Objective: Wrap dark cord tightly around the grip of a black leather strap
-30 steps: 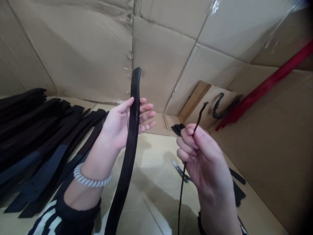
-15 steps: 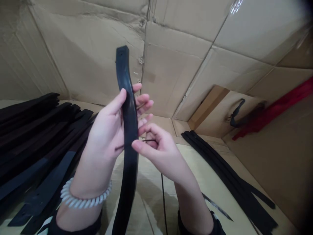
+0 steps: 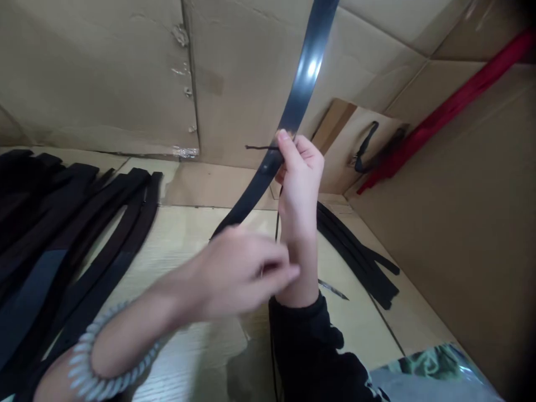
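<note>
A long glossy black strip runs from the top edge down to the lower left, curving. My right hand pinches it near the middle between thumb and fingers. Under the thumb lies a thin black cord, its short end poking out to the left across the strip. More of the cord hangs down behind my right wrist. My left hand, blurred by motion, passes below, in front of the strip's lower end and close to my right forearm. Whether its fingers hold anything is not clear. A white coiled band circles that wrist.
Several black strips lie piled at the left. More dark strips rest at the right beside a thin pointed blade-like piece. Cardboard walls enclose the pale tabletop. Red material hangs at the right; a clear plastic bag sits bottom right.
The strip has moved up and right, now held by my right hand alone. My left hand has let go of it and swung down and right. The view has shifted right.
</note>
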`<state>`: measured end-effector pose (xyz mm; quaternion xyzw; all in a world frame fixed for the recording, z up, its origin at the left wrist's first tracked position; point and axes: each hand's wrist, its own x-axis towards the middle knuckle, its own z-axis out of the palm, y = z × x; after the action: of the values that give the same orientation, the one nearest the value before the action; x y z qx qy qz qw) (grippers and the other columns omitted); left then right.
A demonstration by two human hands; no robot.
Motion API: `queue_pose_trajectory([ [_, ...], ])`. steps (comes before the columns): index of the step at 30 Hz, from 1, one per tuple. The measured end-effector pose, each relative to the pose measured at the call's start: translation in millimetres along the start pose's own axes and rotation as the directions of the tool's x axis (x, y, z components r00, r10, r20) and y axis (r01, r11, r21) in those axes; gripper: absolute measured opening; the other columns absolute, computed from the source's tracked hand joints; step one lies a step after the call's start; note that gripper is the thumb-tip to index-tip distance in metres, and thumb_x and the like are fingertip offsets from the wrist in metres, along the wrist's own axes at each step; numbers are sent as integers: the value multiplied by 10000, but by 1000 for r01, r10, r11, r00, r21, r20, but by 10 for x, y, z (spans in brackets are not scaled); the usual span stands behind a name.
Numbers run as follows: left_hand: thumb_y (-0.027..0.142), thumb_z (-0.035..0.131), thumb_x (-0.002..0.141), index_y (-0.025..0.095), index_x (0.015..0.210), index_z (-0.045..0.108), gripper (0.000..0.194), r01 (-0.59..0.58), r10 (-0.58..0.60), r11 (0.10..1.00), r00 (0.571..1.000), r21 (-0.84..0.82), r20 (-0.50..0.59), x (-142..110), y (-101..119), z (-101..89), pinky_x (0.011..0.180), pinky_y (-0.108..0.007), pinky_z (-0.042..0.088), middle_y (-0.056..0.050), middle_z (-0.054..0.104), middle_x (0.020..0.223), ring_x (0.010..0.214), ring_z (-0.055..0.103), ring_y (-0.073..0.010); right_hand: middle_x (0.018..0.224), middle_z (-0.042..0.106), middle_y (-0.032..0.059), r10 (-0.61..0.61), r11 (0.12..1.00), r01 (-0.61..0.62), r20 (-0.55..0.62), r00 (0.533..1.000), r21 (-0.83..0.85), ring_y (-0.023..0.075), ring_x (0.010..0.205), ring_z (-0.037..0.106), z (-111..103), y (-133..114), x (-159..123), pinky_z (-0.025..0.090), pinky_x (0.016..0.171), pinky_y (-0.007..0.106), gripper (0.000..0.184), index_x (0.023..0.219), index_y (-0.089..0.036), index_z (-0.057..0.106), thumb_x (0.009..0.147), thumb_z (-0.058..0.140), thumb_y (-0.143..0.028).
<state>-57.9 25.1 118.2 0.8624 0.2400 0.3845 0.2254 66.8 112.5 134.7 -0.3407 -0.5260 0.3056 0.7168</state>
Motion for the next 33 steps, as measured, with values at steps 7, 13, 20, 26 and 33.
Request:
queue_pose_trajectory([
  [7,300,655,832,144,764,609,176,-125,-8,943,919,310,395,-203,-5,570,504,-314,410,-45,648,756,575,604,-206,569,169,-71,-5,999,0,-110,994,-40,59,460,234,-194,169,169,224,450,186,457,588,-225,194,882,540,-267],
  [13,-40,443,764,181,794,548,246,-294,159,925,875,241,458,-266,95,686,456,-287,355,11,604,744,511,511,-137,595,257,-64,-175,945,111,-191,966,-308,54,522,329,-238,228,214,260,504,185,429,595,-218,244,869,545,-356],
  [20,-28,477,747,141,794,588,208,-235,109,940,894,247,435,-134,275,1024,434,-314,347,-45,606,757,558,539,-176,591,304,-47,-430,690,260,-94,898,-675,94,581,454,-101,152,51,309,593,244,367,624,-224,272,914,469,-332],
  [26,49,557,745,122,834,655,151,-109,-12,974,849,198,528,-104,247,846,478,-324,398,-88,678,825,575,596,-200,604,319,-38,-404,733,258,-98,909,-629,97,603,484,-192,104,79,301,558,221,375,623,-221,278,909,455,-386],
  [33,252,599,894,211,735,700,193,62,-38,998,749,-13,662,18,47,-52,539,-184,428,65,691,630,535,608,-78,588,207,-63,-28,1000,27,75,997,9,46,446,232,-223,-54,72,184,418,185,412,595,-210,287,878,533,-381],
])
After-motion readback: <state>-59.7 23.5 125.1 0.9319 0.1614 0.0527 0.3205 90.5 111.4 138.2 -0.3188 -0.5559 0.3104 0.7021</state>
